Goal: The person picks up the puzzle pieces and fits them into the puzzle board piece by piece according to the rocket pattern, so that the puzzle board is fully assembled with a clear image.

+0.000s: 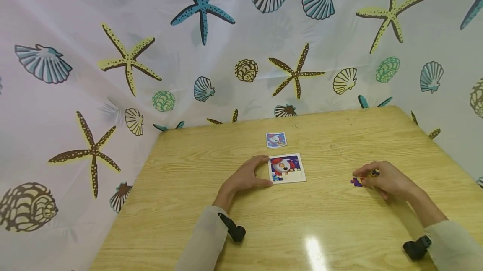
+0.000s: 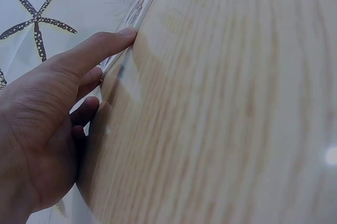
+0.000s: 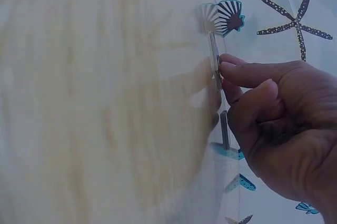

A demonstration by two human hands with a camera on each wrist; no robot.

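My left hand [image 1: 247, 174] holds a square picture puzzle board [image 1: 303, 175] by its left side, thumb at the near corner and fingers at the far corner. The board has a white frame and shows a white and red cartoon figure on dark blue, with a pale unfilled area at its lower right. Off to the right, my right hand [image 1: 388, 178] pinches a purple, red and yellow puzzle piece [image 1: 357, 182] at its fingertips, low over the table. Another dark piece [image 1: 375, 173] shows beside its fingers. In the left wrist view the left thumb lies along the board's edge.
Behind the board lies a small picture card [image 1: 276, 139] with a similar figure. All this is on a wood-grain table [image 1: 211, 149]. A white curtain [image 1: 226, 44] printed with starfish and shells hangs around its far and side edges.
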